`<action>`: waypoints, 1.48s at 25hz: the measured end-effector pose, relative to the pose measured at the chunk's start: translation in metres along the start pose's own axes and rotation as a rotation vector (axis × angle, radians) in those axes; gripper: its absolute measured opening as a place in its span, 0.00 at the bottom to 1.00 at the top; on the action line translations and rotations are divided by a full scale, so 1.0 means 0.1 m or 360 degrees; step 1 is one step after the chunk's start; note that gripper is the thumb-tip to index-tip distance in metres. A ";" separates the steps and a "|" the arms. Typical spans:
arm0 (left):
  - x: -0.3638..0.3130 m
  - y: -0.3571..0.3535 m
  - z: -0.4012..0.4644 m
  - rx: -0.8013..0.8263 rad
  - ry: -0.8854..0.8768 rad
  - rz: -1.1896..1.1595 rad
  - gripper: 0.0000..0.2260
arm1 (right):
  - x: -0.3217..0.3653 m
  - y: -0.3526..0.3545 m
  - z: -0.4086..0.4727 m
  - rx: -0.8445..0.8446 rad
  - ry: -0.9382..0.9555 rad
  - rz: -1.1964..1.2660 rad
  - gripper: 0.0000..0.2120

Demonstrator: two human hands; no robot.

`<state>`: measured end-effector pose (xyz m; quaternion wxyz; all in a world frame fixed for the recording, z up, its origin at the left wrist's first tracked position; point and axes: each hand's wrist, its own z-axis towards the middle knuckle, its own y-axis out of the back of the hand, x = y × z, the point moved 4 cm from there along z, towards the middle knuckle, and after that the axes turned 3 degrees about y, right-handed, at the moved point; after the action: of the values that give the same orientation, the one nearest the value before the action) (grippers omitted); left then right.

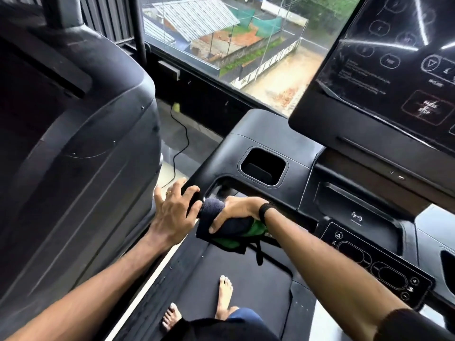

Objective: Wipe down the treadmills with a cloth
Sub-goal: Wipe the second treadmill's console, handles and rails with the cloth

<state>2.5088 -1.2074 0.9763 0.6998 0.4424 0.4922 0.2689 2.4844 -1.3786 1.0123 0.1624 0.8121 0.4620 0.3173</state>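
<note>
I stand barefoot on a black treadmill's belt point(258, 279), facing its console point(246, 143). My right hand point(236, 210) grips a dark cloth with a green side point(234, 232), wrapped round the left handlebar of the treadmill. My left hand point(176, 212) holds the same handlebar point(194, 198) just left of the cloth, thumb curled over the bar. The bar itself is mostly hidden under hands and cloth.
The large touchscreen point(384, 62) hangs at upper right, with a button panel point(376, 264) and a cup recess point(263, 167) below it. Another dark machine's housing point(73, 143) fills the left. A window point(234, 40) lies ahead; a cable point(182, 143) runs across the floor.
</note>
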 end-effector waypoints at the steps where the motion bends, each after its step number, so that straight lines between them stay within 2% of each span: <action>1: -0.01 0.01 -0.01 -0.0008 0.0005 0.0000 0.23 | 0.00 -0.03 -0.02 -0.0130 0.0011 -0.0093 0.24; 4: -0.05 0.00 0.00 -0.0020 -0.0031 -0.0018 0.23 | -0.01 -0.29 -0.21 -0.0980 0.0138 -0.0821 0.21; 5: -0.04 0.00 -0.01 -0.0013 -0.0013 -0.0033 0.23 | 0.01 -0.37 -0.26 -0.1121 0.0192 -0.0952 0.20; 6: -0.03 0.00 0.00 -0.0015 0.0001 -0.0037 0.23 | 0.04 -0.32 -0.24 -0.1106 0.0187 -0.0963 0.21; 7: -0.02 0.01 0.01 -0.0020 -0.0007 -0.0025 0.23 | 0.05 -0.21 -0.18 -0.0912 0.0183 -0.0850 0.22; 10: 0.00 0.01 0.01 -0.0001 -0.0023 -0.0013 0.24 | 0.03 0.02 -0.03 -0.0007 0.0042 -0.0007 0.21; 11: 0.00 0.01 -0.01 0.0004 -0.0007 -0.0020 0.23 | 0.03 0.01 -0.04 0.0094 -0.0014 0.0103 0.20; 12: -0.02 0.02 -0.02 0.0002 -0.0011 -0.0017 0.23 | 0.02 0.00 -0.04 0.0003 -0.0019 0.0043 0.22; 14: -0.04 0.01 -0.03 -0.0008 -0.0033 -0.0012 0.24 | -0.02 -0.12 -0.09 -0.0551 0.0023 -0.0461 0.24; 15: -0.03 0.01 -0.02 -0.0011 -0.0033 -0.0013 0.24 | 0.00 -0.24 -0.15 -0.0870 0.0083 -0.0752 0.23; 16: -0.01 0.00 -0.01 0.0000 -0.0020 -0.0022 0.23 | 0.02 -0.34 -0.21 -0.1077 0.0141 -0.0923 0.21; 17: 0.00 0.00 0.00 0.0010 -0.0005 -0.0032 0.22 | 0.03 -0.37 -0.20 -0.1131 0.0173 -0.0944 0.22; 18: -0.01 0.00 0.01 -0.0001 -0.0009 -0.0033 0.22 | 0.03 -0.31 -0.14 -0.0991 0.0161 -0.0884 0.24; 21: 0.02 -0.01 0.01 0.0002 -0.0034 -0.0037 0.21 | -0.02 -0.02 0.06 -0.0152 0.0095 -0.0173 0.34; 22: 0.02 -0.01 0.00 0.0010 -0.0028 -0.0051 0.21 | -0.07 0.00 0.11 -0.0018 0.0059 -0.0032 0.36; 23: 0.01 0.00 0.00 0.0005 -0.0022 -0.0054 0.21 | -0.10 -0.01 0.13 -0.0076 0.0049 -0.0004 0.37; 24: -0.01 0.02 0.00 -0.0006 -0.0023 -0.0050 0.21 | -0.10 -0.03 0.08 -0.0261 0.0052 -0.0127 0.36; 27: -0.02 0.02 0.00 -0.0013 -0.0019 -0.0051 0.23 | -0.17 -0.36 -0.22 -0.1126 0.0194 -0.0948 0.24; 28: -0.01 0.03 0.00 -0.0005 -0.0007 -0.0053 0.23 | -0.16 -0.40 -0.34 -0.1254 0.0220 -0.1040 0.21; 29: -0.01 0.05 0.00 -0.0007 -0.0004 -0.0053 0.23 | -0.19 -0.31 -0.37 -0.1170 0.0176 -0.1016 0.20; 32: 0.03 0.05 -0.02 0.0016 -0.0023 -0.0054 0.24 | -0.29 0.01 -0.33 -0.0311 0.0051 -0.0204 0.22; 33: 0.03 0.04 -0.02 0.0017 -0.0026 -0.0057 0.24 | -0.33 0.02 -0.34 -0.0185 0.0024 -0.0100 0.23; 34: 0.03 0.04 -0.02 0.0007 -0.0028 -0.0060 0.24 | -0.34 0.00 -0.35 -0.0252 0.0012 -0.0142 0.23; 37: 0.03 0.05 -0.03 -0.0004 -0.0017 -0.0078 0.24 | -0.47 -0.30 -0.53 -0.1114 0.0057 -0.0839 0.21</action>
<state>2.5076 -1.2024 0.9788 0.7094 0.4307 0.4988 0.2498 2.4125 -1.4045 1.0183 0.4951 0.5569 0.5209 0.4165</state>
